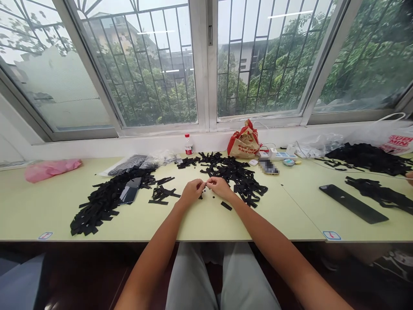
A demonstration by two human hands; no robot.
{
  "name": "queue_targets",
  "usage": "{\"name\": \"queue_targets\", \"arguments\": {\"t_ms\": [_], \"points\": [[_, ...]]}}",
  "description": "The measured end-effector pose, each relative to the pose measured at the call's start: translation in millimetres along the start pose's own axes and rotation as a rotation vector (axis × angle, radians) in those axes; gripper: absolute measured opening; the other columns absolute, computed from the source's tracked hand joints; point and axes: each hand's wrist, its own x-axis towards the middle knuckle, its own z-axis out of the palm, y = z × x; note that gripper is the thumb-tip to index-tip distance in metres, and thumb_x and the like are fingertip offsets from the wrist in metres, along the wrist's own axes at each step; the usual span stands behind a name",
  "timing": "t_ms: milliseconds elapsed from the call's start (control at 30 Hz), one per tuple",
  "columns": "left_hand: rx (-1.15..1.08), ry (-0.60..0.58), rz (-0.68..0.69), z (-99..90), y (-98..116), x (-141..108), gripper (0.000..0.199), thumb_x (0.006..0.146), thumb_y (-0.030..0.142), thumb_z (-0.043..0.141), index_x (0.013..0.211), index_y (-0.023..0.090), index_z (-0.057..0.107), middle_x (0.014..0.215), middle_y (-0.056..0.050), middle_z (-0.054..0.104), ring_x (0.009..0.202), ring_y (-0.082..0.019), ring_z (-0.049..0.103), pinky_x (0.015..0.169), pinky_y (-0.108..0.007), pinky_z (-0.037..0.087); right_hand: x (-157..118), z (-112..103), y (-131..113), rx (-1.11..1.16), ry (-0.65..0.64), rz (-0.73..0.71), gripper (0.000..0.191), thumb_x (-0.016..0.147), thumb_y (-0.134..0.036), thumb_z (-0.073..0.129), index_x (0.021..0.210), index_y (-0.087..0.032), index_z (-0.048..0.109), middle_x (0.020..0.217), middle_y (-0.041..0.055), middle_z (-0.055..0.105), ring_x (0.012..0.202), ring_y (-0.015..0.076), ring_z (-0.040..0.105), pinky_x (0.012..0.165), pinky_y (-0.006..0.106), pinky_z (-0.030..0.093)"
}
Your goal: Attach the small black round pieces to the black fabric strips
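Note:
My left hand (192, 190) and my right hand (218, 187) meet fingertip to fingertip over the pale green table (284, 215). Both are closed in a pinch around something small and dark, too small to make out. Just below the fingers lie a few tiny black pieces (201, 197). A short black strip (226, 206) rests beside my right wrist. Behind my right hand spreads a heap of black strips (237, 172). Several loose black strips (161, 193) lie left of my left hand.
Further left, a long black pile (103, 202) surrounds a dark phone (130, 190). At the back stand a bottle (189, 145) and a paper bag (243, 142). A black flat case (353, 203) lies at right. Part of another person's hand (409, 175) shows at the right edge.

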Motion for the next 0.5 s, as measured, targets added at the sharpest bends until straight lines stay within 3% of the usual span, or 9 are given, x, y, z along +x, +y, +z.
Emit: {"name": "queue_targets", "arguments": {"t_ms": [100,167,300,400,500], "points": [[0.071,0.041,-0.009,1.7,-2.6,1.0,0.027,0.096,0.036,0.047,0.083,0.020,0.064,0.081,-0.003,0.065,0.073,-0.016,0.057,0.071,-0.029,0.044,0.3,2.8,0.7,-0.156,0.130,-0.112,0.018,0.082,-0.032,0.057,0.081,-0.020,0.070,0.083,0.0028,0.065,0.074,0.0165,0.056,0.071,0.028,0.043],[0.189,0.133,-0.052,2.5,-6.5,1.5,0.025,0.096,0.034,0.048,0.088,0.021,0.067,0.091,-0.006,0.067,0.087,-0.020,0.060,0.082,-0.034,0.045,2.1,2.7,2.9,-0.215,0.215,-0.130,0.020,0.084,-0.033,0.056,0.085,-0.022,0.072,0.091,0.0046,0.065,0.076,0.0168,0.057,0.073,0.029,0.043],[0.491,0.361,-0.308,0.5,-22.0,0.0,0.031,0.094,0.034,0.049,0.109,0.019,0.071,0.123,-0.015,0.063,0.125,-0.034,0.048,0.104,-0.049,0.036,7.7,-3.2,10.0,-0.227,0.341,-0.045,0.022,0.084,-0.037,0.056,0.084,-0.021,0.072,0.083,0.0045,0.063,0.068,0.0171,0.056,0.066,0.029,0.042],[0.615,0.324,-0.453,-3.5,-37.0,-3.3,0.048,0.094,0.042,0.048,0.132,0.016,0.061,0.142,-0.019,0.051,0.142,-0.040,0.030,0.113,-0.055,0.025,9.7,-7.5,13.6,-0.176,0.353,0.053,0.023,0.084,-0.038,0.055,0.083,-0.021,0.070,0.067,0.0011,0.061,0.060,0.0168,0.053,0.061,0.029,0.039],[0.634,0.206,-0.544,-7.3,-49.0,-5.5,0.061,0.094,0.049,0.045,0.142,0.012,0.051,0.151,-0.022,0.042,0.145,-0.042,0.024,0.116,-0.057,0.018,9.1,-8.2,14.2,-0.162,0.367,0.099,0.022,0.083,-0.038,0.054,0.084,-0.022,0.069,0.062,-0.0006,0.061,0.056,0.0161,0.052,0.059,0.028,0.038]]}}
